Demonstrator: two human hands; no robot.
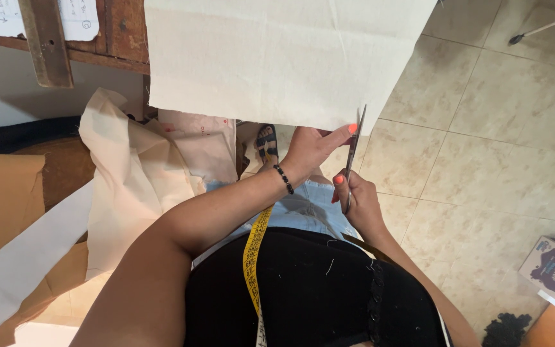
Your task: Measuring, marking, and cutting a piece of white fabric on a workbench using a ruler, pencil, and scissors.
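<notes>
A large sheet of cream fabric point(277, 58) hangs in front of me, its lower edge at mid-frame. My left hand point(313, 146) pinches that lower edge near its right corner, a black bead bracelet point(283, 178) on the wrist. My right hand point(358, 202) grips the handles of metal scissors point(354, 151), whose blades point up and meet the fabric's edge just right of my left thumb. A yellow tape measure point(254, 257) hangs down my front over a black top.
More cream cloth point(130, 186) and brown paper point(1, 193) lie heaped at left beside a wooden table point(107, 38). A sandalled foot point(266, 144) shows below the fabric. Beige floor tiles point(483, 148) spread to the right, with a small purple-and-white box point(554, 266) at the lower right.
</notes>
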